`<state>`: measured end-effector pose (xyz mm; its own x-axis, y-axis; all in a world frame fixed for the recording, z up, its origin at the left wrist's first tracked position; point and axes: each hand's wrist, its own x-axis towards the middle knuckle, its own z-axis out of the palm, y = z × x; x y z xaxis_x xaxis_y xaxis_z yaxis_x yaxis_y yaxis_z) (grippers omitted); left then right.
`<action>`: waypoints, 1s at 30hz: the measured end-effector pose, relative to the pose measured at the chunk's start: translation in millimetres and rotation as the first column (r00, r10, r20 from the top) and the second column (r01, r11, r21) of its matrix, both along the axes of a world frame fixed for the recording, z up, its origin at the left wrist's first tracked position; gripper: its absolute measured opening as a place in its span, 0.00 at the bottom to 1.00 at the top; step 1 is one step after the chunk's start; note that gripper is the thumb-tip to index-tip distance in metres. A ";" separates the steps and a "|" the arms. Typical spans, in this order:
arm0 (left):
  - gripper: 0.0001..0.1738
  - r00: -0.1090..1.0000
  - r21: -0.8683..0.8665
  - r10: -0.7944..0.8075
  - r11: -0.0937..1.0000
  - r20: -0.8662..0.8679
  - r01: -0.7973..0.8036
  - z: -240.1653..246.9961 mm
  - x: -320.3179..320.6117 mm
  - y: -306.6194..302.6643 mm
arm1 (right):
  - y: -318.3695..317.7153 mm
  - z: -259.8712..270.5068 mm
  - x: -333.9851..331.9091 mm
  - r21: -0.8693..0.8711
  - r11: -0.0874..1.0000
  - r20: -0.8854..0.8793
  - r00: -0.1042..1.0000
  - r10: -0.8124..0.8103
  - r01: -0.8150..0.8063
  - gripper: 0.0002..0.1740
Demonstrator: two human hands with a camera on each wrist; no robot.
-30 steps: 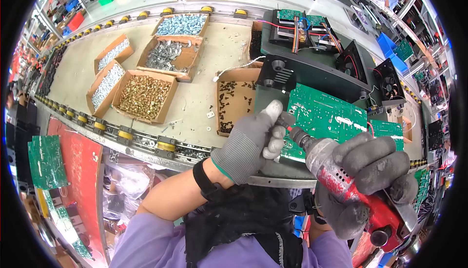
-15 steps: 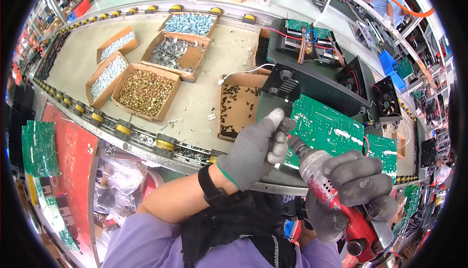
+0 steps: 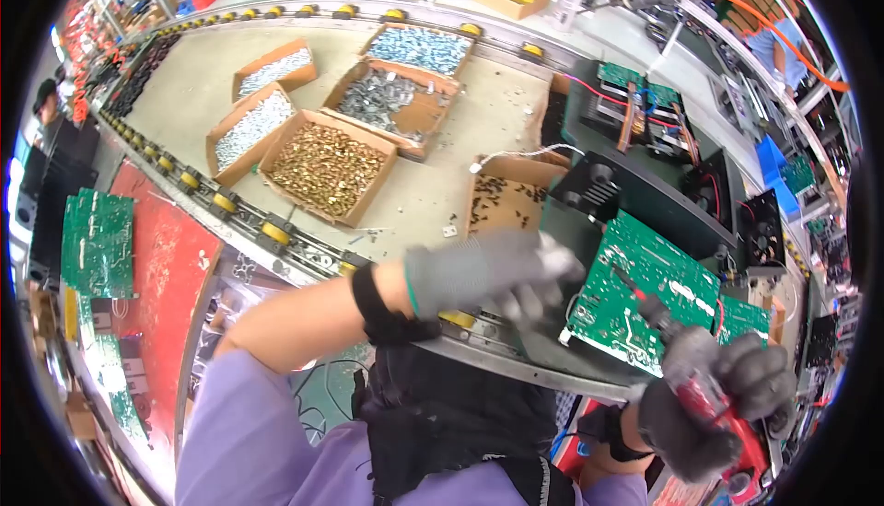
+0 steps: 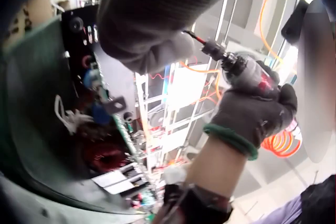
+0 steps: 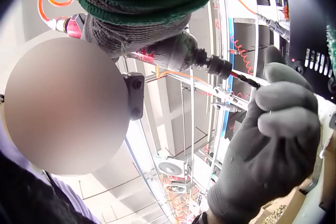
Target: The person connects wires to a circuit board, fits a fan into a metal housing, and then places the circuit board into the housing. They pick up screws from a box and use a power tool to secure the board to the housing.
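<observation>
My gloved right hand (image 3: 760, 382) grips a red pistol-shaped power screwdriver (image 3: 700, 382). Its slim bit (image 3: 629, 282) points up and left, overlapping a green circuit board (image 3: 608, 308) in the head view. My gloved left hand (image 3: 488, 271) is blurred there, left of the board and apart from the bit. In the right wrist view the left hand (image 5: 278, 129) has its fingers curled beside the bit's tip; I cannot tell whether anything small is inside. The left wrist view shows the board's component side, with a coil (image 4: 107, 155), over a dark green surface (image 4: 37, 108).
Behind the board stands a black slotted panel (image 3: 663, 188). Cardboard boxes hold black screws (image 3: 488, 207), brass-coloured parts (image 3: 327, 165), grey metal pieces (image 3: 378, 96) and pale small parts (image 3: 253, 128). A roller rail (image 3: 276, 230) runs along the bench's front. An orange coiled hose (image 4: 281, 145) hangs behind the screwdriver.
My left hand has drawn left, away from the screwdriver's bit. The head view has turned, so the bench things sit farther right. My right hand keeps its grip on the screwdriver.
</observation>
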<state>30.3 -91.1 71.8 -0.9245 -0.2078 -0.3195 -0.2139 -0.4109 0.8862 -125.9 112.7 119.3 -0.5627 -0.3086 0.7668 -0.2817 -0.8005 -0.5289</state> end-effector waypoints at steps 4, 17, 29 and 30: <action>0.21 0.917 -0.744 0.380 0.646 0.121 -0.169 -6.3 20.2 -120.5 | -3.2 14.5 -19.0 -0.263 0.944 -0.275 0.923 -0.270 0.198 0.17; 0.11 0.752 -0.956 0.592 0.155 0.291 0.248 -90.0 10.7 -242.5 | 13.1 25.9 -32.8 -0.292 0.930 -0.216 0.932 -0.291 0.223 0.22; 0.26 0.942 -0.532 0.324 0.783 -0.091 -0.321 0.5 32.4 -138.7 | 114.3 31.0 -54.1 -0.271 0.856 -0.084 0.875 -0.476 0.439 0.36; 0.26 0.945 -0.481 0.281 0.813 -0.168 -0.327 8.7 25.6 -107.9 | 126.4 36.5 -52.8 -0.260 0.869 -0.106 0.882 -0.460 0.422 0.37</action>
